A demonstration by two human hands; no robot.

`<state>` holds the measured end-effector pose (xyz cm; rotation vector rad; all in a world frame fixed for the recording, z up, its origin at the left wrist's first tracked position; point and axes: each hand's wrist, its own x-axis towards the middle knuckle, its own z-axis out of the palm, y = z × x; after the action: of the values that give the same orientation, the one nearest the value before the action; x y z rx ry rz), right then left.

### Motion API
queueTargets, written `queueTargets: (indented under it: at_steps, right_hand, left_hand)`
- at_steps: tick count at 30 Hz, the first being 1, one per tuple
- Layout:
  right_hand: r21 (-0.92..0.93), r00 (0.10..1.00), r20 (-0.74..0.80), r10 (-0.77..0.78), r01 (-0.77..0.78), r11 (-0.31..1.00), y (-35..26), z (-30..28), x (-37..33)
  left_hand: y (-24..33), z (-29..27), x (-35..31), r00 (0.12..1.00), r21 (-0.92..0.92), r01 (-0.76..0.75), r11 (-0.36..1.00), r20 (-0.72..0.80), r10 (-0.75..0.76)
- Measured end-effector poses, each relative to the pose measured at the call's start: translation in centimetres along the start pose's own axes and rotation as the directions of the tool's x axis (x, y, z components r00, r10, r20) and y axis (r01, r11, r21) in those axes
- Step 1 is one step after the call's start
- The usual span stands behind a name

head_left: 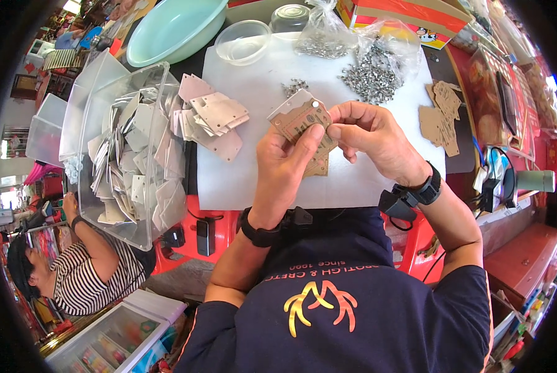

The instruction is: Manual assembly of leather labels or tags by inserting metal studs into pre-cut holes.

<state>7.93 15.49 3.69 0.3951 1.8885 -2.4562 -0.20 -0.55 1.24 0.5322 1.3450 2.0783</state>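
My left hand (281, 165) grips a brown printed card (298, 119), its thumb pressed on the front. Behind the card's top edge shows a white card (289, 103), and a small pale round spot sits at the upper right corner. More brown card (317, 166) shows below the left thumb. Close against the card's right edge, my right hand (378, 140) has thumb and forefinger pinched together; what lies between them is hidden. Small metal pieces (295, 86) lie in a little heap just beyond the hands.
White cards (213, 112) are piled at left, beside a clear bin (157, 233) of more. Bags of metal pieces (373, 74), a clear bowl (243, 42) and a green basin (176, 31) stand far. Brown cards (438, 121) lie right. A person in stripes (98, 273) is at left.
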Motion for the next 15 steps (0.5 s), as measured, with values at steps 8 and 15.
queueTargets:
  at_steps: [8, 15]
  right_hand:
    - [0.15, 0.998, -0.048, 0.037, -0.03, 0.988, 0.19, 0.32, 0.16]
    - [0.318, 0.982, 0.093, 0.164, -0.185, 0.93, 0.08, -0.27, 0.41]
  left_hand:
    - [-0.44, -0.02, 0.17, 0.997, -0.017, -0.064, 0.998, -0.045, 0.063]
    - [-0.09, -0.12, 0.1, 0.999, -0.019, -0.033, 0.999, -0.039, 0.032]
